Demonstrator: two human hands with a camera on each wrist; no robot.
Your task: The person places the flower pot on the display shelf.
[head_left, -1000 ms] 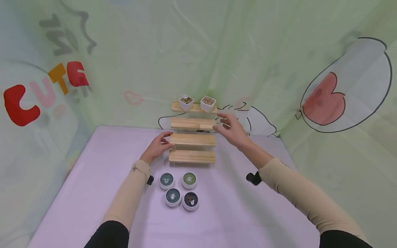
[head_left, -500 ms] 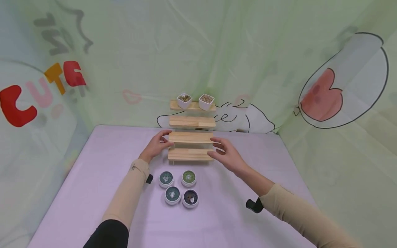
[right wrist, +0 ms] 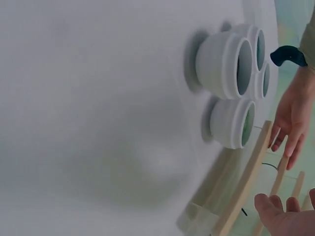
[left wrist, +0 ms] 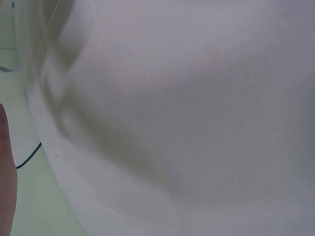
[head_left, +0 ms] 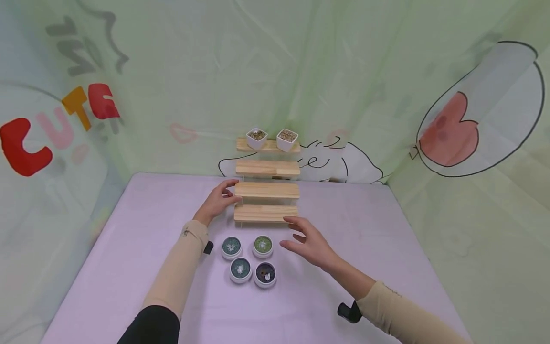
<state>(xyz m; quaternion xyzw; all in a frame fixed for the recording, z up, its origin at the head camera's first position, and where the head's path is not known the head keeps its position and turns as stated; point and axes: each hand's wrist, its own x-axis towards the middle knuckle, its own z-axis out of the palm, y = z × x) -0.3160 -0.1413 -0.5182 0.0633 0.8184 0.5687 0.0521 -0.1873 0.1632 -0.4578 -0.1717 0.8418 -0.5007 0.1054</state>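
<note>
Downward, from beside the upper boards of the wooden stand [head_left: 266, 168] to the right of the green-filled pot [head_left: 262, 244], the right hand [head_left: 310, 244] has been brought; no such shift is seen in the left hand [head_left: 216, 200]. By this, it is judged, the round pots have been put within easier reach of the right hand than the upper boards, though none of the four is yet touched.

Nearest, the dark-filled pot [head_left: 265, 274] is set beside a blue-green-filled pot [head_left: 240, 269]; behind them are placed the green-filled pot and a second blue-green-filled pot [head_left: 231, 246], all on the lilac cloth [head_left: 365, 215]. By the right hand nothing is held: its thumb and fingers are spread, the gap being turned toward the green-filled pot. Whether the lowest board [head_left: 258, 218] is met by a fingertip cannot be told.

Farther off, the left end of the second board from the bottom [head_left: 275, 191] is pinched between the left thumb and fingers. The stand is thus placed behind the round pots. By its top board [head_left: 272, 145], two square pots are borne, one left [head_left: 257, 137], one right [head_left: 287, 138], well apart from both hands.
</note>
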